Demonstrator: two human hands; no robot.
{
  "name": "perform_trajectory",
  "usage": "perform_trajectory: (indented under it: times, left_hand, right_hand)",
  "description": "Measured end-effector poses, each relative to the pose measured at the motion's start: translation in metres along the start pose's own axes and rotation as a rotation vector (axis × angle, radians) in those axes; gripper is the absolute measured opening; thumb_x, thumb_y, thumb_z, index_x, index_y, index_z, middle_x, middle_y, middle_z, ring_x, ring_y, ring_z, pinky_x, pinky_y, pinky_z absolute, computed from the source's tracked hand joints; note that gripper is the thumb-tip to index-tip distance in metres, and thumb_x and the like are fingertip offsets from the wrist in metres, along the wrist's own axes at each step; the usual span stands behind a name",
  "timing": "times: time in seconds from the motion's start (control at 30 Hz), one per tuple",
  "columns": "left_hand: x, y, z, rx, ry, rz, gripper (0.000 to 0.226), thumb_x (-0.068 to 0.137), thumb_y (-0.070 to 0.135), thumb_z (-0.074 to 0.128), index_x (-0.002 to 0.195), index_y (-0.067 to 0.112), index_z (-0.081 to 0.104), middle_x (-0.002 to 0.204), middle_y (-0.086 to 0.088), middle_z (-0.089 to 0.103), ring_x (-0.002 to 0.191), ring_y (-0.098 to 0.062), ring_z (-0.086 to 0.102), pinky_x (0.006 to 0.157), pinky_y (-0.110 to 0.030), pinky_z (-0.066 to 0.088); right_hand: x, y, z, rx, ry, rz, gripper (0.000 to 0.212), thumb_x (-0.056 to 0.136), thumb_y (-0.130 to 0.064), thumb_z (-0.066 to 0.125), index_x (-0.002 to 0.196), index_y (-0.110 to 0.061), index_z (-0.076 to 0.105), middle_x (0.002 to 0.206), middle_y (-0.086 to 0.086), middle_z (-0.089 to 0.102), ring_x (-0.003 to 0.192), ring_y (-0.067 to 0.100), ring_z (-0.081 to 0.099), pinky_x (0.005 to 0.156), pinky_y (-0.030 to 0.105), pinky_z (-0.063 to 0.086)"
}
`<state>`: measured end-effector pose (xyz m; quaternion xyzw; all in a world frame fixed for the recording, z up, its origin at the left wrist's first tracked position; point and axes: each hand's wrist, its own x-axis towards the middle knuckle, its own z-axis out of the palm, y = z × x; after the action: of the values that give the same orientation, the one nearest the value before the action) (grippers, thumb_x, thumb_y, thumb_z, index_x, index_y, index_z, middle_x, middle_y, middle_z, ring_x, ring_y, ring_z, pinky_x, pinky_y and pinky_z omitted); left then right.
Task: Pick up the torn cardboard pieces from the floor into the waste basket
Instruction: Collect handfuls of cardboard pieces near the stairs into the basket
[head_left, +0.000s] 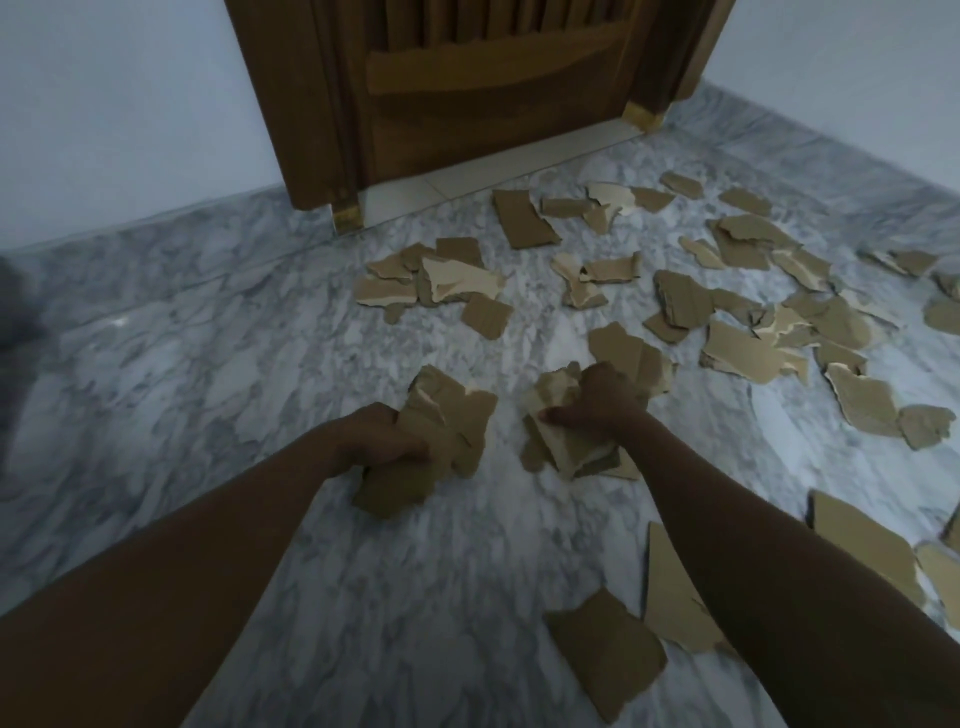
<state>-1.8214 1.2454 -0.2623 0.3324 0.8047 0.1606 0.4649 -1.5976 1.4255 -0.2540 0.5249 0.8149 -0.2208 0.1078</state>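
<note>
My left hand (382, 434) grips a bunch of torn brown cardboard pieces (447, 431) just above the marble floor. My right hand (597, 400) grips a second bunch of cardboard pieces (566, 447), with one more piece (623, 351) lying behind it. Several loose torn pieces (753, 317) lie scattered over the floor to the right and toward the door. A large piece (605, 654) lies near me between my forearms. No waste basket is in view.
A brown wooden door (483, 88) in its frame stands at the back. White walls (119, 104) run along both sides. Grey-white marble floor (208, 364) stretches to the left, with a dark blurred shape (15, 312) at the left edge.
</note>
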Motion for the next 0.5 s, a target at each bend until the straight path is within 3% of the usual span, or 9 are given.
perform_trajectory:
  times: [0.1,0.2,0.33,0.43,0.5]
  left_hand:
    - [-0.005,0.002,0.004,-0.028,0.015,0.014,0.042,0.078,0.034,0.078,0.112,0.012,0.065,0.094,-0.001,0.064,0.079,-0.016,0.063,0.076,-0.036,0.057]
    - [-0.008,0.003,0.01,-0.054,-0.017,0.067,0.047,0.079,0.028,0.078,0.121,0.013,0.062,0.109,-0.005,0.066,0.089,-0.02,0.066,0.077,-0.036,0.059]
    - [-0.013,0.007,0.023,-0.102,-0.059,0.132,0.054,0.087,0.03,0.072,0.136,0.019,0.051,0.127,-0.004,0.059,0.106,-0.022,0.06,0.086,-0.038,0.055]
    - [-0.014,0.007,0.034,-0.184,-0.039,0.176,0.045,0.092,0.031,0.065,0.134,0.018,0.054,0.127,-0.003,0.062,0.102,-0.017,0.06,0.075,-0.024,0.051]
    - [-0.014,0.007,0.037,-0.216,-0.039,0.144,0.04,0.092,0.029,0.066,0.129,0.017,0.058,0.12,-0.006,0.065,0.097,-0.019,0.064,0.063,-0.022,0.051]
  right_hand:
    - [0.004,0.002,0.0,0.007,-0.042,0.024,0.091,0.081,-0.059,0.07,0.144,-0.001,0.038,0.145,0.016,0.044,0.132,0.031,0.044,0.1,0.034,0.039]
    - [0.004,-0.002,0.011,0.024,-0.029,-0.018,0.087,0.078,-0.056,0.074,0.14,-0.003,0.042,0.138,0.013,0.051,0.125,0.029,0.051,0.087,0.03,0.037]
    - [0.003,-0.008,0.014,0.062,-0.022,-0.107,0.077,0.078,-0.048,0.078,0.133,-0.003,0.047,0.13,0.013,0.052,0.118,0.029,0.053,0.086,0.032,0.042]
    - [0.001,0.001,0.001,0.137,0.037,-0.077,0.065,0.075,-0.052,0.079,0.114,-0.005,0.056,0.108,0.009,0.053,0.096,0.024,0.057,0.071,0.03,0.04]
    - [-0.006,0.013,-0.012,0.079,-0.024,-0.01,0.074,0.076,-0.056,0.076,0.121,-0.001,0.056,0.115,0.012,0.055,0.102,0.026,0.058,0.074,0.029,0.04]
